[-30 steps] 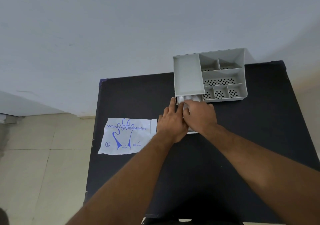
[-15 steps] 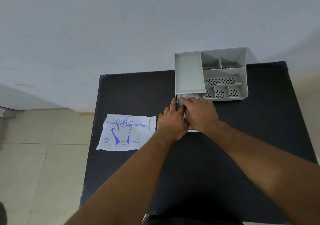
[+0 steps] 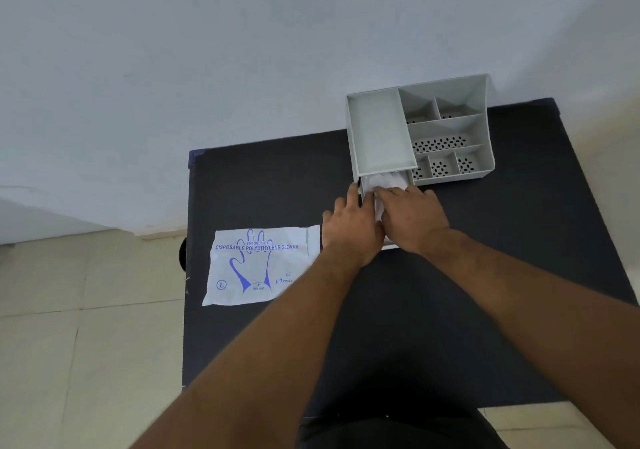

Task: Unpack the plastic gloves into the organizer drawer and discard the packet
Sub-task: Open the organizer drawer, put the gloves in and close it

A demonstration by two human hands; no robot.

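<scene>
A grey organizer (image 3: 377, 130) stands at the far edge of the black table (image 3: 519, 241). Its drawer (image 3: 389, 247) is pulled out toward me below the left compartment. A clear wad of plastic gloves (image 3: 384, 181) lies in the drawer. My right hand (image 3: 414, 218) presses flat on the gloves, and my left hand (image 3: 349, 223) rests beside it at the drawer's left wall, fingers touching the gloves. Both hands cover most of the drawer. The white packet (image 3: 259, 265), printed with a blue glove, lies flat at the table's left edge, partly overhanging it.
The organizer's right side has several small compartments with perforated floors (image 3: 440, 144). A pale wall rises just behind the table. Tiled floor (image 3: 86, 344) lies to the left. My dark-clothed lap (image 3: 398, 431) sits at the table's near edge.
Both hands stay on the gloves in the drawer; my right hand's fingers have slid slightly further toward the organizer. The packet has not moved on the table.
</scene>
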